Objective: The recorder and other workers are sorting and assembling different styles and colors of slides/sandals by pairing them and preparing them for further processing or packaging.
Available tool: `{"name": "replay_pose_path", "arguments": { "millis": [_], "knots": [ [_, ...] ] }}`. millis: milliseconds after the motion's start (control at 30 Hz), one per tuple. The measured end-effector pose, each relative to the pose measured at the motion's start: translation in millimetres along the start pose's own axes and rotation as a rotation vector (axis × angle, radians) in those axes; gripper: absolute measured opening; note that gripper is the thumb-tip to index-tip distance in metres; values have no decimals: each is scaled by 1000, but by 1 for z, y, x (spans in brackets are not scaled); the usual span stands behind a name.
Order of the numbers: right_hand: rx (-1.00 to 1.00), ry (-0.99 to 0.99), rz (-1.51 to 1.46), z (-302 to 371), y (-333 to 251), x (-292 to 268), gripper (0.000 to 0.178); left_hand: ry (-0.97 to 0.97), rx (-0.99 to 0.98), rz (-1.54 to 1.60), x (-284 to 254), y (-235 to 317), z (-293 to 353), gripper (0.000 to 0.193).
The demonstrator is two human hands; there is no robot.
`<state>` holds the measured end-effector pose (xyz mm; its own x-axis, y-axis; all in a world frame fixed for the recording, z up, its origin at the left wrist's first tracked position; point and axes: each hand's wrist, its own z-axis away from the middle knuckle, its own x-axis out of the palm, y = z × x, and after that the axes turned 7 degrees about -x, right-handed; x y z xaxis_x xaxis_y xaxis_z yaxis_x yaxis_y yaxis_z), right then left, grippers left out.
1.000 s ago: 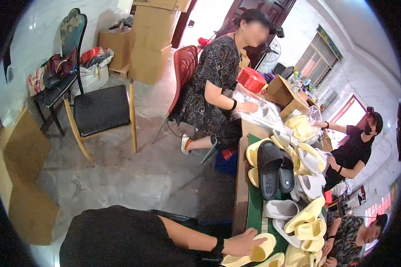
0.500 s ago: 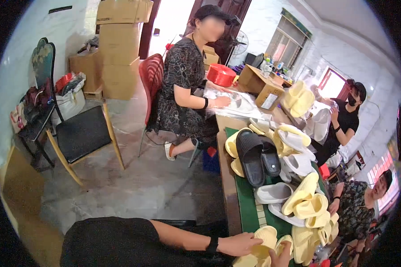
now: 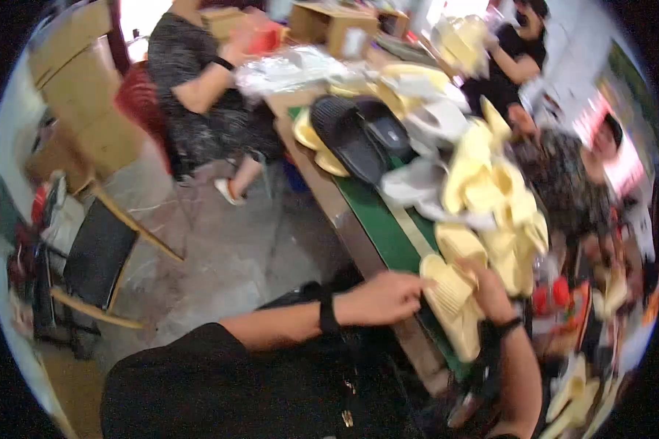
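A pale yellow slipper (image 3: 458, 322) with a ribbed strap lies at the table's near end. My right hand (image 3: 493, 296) grips it from the right, with the fingers at the strap. At its left edge is my left hand (image 3: 388, 298), its fingers curled together in a pinch against the strap side. Whatever is between those fingertips is too blurred to make out. Just beyond sits another yellow slipper (image 3: 461, 243), close to my right fingers.
Black slippers (image 3: 351, 143), grey slippers (image 3: 417, 183) and more yellow slippers (image 3: 494, 194) are heaped on the green-topped table (image 3: 359, 219). Across it, two people are at the right and one sits at the left beside clear plastic bags (image 3: 289, 69). A chair (image 3: 102, 252) stands left.
My view has swung, so the table now lies higher and further left. My right hand and forearm have come fully into view at the slipper. My left fingers have drawn together at its edge.
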<state>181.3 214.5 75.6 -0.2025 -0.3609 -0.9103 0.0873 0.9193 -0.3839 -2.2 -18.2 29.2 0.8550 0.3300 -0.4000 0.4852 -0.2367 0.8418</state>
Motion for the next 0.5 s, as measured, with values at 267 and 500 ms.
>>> {"name": "replay_pose_path", "arguments": {
  "millis": [267,500],
  "knots": [
    [71,109,-216,36,-4,-10,49,98,-105,118,-25,-7,-7,36],
    [192,240,-230,53,-25,-7,69,113,-115,-7,-10,-13,-6,35]
  ]
}}
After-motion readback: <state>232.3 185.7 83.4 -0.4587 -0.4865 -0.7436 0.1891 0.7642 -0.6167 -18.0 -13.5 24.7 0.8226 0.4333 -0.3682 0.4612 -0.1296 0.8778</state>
